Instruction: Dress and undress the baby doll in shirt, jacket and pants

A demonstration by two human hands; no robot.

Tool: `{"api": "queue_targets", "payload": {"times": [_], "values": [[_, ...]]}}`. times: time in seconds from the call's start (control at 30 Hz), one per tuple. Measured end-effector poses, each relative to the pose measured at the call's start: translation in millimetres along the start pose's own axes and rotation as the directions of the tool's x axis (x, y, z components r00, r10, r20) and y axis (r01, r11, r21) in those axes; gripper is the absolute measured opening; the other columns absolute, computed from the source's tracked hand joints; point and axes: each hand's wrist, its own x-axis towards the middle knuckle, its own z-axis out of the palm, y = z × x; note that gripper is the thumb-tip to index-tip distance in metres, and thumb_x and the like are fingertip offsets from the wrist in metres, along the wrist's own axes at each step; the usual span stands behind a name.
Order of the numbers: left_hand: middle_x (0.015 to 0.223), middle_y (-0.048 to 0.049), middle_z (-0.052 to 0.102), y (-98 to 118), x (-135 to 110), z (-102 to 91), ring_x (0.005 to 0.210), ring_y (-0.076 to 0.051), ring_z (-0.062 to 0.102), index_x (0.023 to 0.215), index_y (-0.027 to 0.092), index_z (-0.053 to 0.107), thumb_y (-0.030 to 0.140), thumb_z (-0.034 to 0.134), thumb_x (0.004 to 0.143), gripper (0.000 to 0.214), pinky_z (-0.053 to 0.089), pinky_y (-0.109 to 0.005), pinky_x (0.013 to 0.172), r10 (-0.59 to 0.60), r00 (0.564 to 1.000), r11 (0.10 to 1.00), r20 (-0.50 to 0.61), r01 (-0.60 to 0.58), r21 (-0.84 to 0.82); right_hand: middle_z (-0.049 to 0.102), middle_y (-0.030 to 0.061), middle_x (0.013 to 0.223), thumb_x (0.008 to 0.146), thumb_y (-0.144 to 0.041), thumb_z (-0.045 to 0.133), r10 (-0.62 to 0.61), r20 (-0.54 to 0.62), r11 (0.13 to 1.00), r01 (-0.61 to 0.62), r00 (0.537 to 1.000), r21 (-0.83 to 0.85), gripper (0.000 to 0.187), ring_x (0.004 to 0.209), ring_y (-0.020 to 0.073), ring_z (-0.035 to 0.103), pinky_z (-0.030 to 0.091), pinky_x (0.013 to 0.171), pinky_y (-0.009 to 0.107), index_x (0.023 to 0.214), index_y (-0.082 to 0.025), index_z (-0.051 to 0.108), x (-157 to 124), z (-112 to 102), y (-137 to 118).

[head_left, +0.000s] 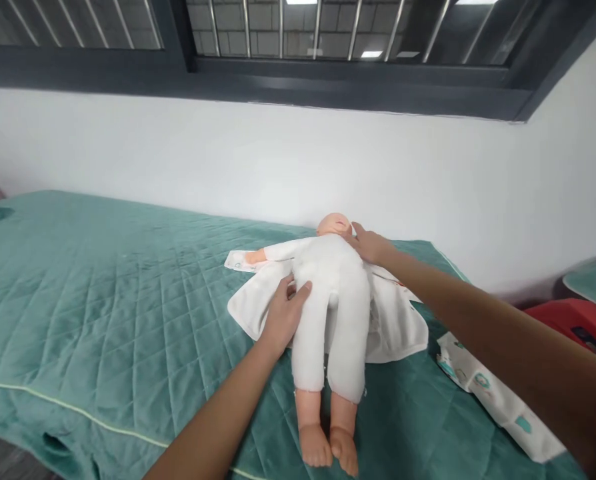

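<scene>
- Lying between the grips, the doll (332,270) looks soft, probably light.
- Left grip (284,317) rests unclenched at its hip; right grip (373,245), at its shoulder: closure I can't tell.
- Its padded trunk seems the best hold.

Free room over the quilt (128,300) left of the doll (334,273) — wall (218,160) behind, patterned cloth (501,397) rightward

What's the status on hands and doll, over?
Left hand against doll at the hip; right hand by its neck. Doll lying on spread white garment. Patterned cloth off right, clear of doll.
</scene>
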Motion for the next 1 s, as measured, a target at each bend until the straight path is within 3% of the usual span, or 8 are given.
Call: {"api": "queue_targets", "payload": {"times": [0.07,0.13,0.23,0.33,0.43,0.57,0.7,1.0], "values": [[0.111,-0.0095,0.072,1.4,11.9,-8.2,0.103,-0.025,0.067,0.114,0.021,0.065,0.038,0.050,0.097,0.029,0.051,-0.041,0.096,0.220,0.973,0.903,-0.065,-0.178,0.390,0.068,0.0226,0.118,0.098,-0.060,0.036,-0.019,-0.091,0.985,0.004,0.996,-0.170,0.061,0.106,0.0364,0.065,0.045,0.087,0.045,0.135,-0.014,0.050,-0.5,-10.5,-7.8],[0.112,-0.0107,0.070,3.3,28.8,-13.7,0.109,-0.027,0.062,0.109,0.019,0.067,0.023,0.044,0.097,0.026,0.047,-0.042,0.099,0.353,0.936,0.657,0.018,-0.261,0.707,0.066,0.0191,0.121,0.100,-0.043,0.037,-0.115,-0.191,0.964,0.063,0.975,-0.260,0.042,0.108,0.0320,0.063,0.045,0.085,0.040,0.126,-0.015,0.055,-3.2,-13.8,-25.4],[0.118,-0.0143,0.065,3.9,55.6,-15.9,0.116,-0.031,0.057,0.114,0.016,0.064,0.010,0.044,0.091,0.031,0.046,-0.044,0.098,0.319,0.940,0.284,0.119,-0.215,0.934,0.063,0.0155,0.125,0.096,-0.024,0.042,-0.364,-0.171,0.914,0.316,0.916,-0.255,0.029,0.111,0.0262,0.059,0.045,0.088,0.035,0.119,-0.015,0.057,-10.1,2.7,-69.2],[0.123,-0.0159,0.061,-1.7,75.8,-16.8,0.116,-0.032,0.056,0.118,0.015,0.061,0.014,0.045,0.093,0.030,0.046,-0.046,0.095,0.264,0.959,0.149,0.103,-0.146,0.978,0.059,0.0148,0.130,0.092,-0.021,0.051,-0.582,0.037,0.757,0.557,0.813,-0.341,0.033,0.118,0.0281,0.054,0.043,0.093,0.038,0.124,-0.015,0.055,-13.5,35.1,-114.6],[0.116,-0.0145,0.064,-10.2,89.6,-22.9,0.112,-0.031,0.058,0.108,0.017,0.064,0.021,0.043,0.096,0.025,0.047,-0.043,0.091,0.265,0.962,0.181,0.067,-0.118,0.976,0.061,0.0150,0.127,0.090,-0.017,0.053,-0.547,0.189,0.715,0.572,0.816,-0.402,0.028,0.119,0.0307,0.054,0.041,0.096,0.042,0.118,-0.015,0.058,-7.6,64.0,-139.4],[0.110,-0.0106,0.069,-15.2,103.4,-36.9,0.107,-0.028,0.062,0.102,0.020,0.067,0.024,0.045,0.096,0.023,0.045,-0.036,0.078,0.279,0.957,0.270,0.083,-0.161,0.949,0.063,0.0183,0.122,0.093,-0.013,0.047,-0.477,0.184,0.757,0.508,0.860,-0.412,0.026,0.116,0.0327,0.057,0.043,0.091,0.043,0.117,-0.012,0.058,5.6,79.7,-141.0],[0.100,-0.0062,0.073,-15.1,110.4,-47.9,0.096,-0.025,0.065,0.098,0.024,0.069,0.032,0.052,0.095,0.019,0.041,-0.032,0.071,0.292,0.955,0.438,0.059,-0.188,0.879,0.064,0.0176,0.119,0.091,-0.016,0.052,-0.456,0.172,0.774,0.484,0.873,-0.408,0.026,0.113,0.0323,0.057,0.043,0.089,0.042,0.117,-0.012,0.058,7.6,72.0,-132.1],[0.067,-0.0004,0.064,-14.4,110.4,-55.8,0.067,-0.017,0.058,0.079,0.017,0.067,0.034,0.062,0.085,0.018,0.040,-0.028,0.066,0.269,0.923,0.904,-0.277,-0.142,0.404,0.064,0.0095,0.115,0.092,-0.024,0.052,-0.483,0.020,0.855,0.477,0.875,-0.205,0.030,0.103,0.0261,0.058,0.042,0.079,0.035,0.121,-0.021,0.059,-5.3,44.1,-99.3]]}}
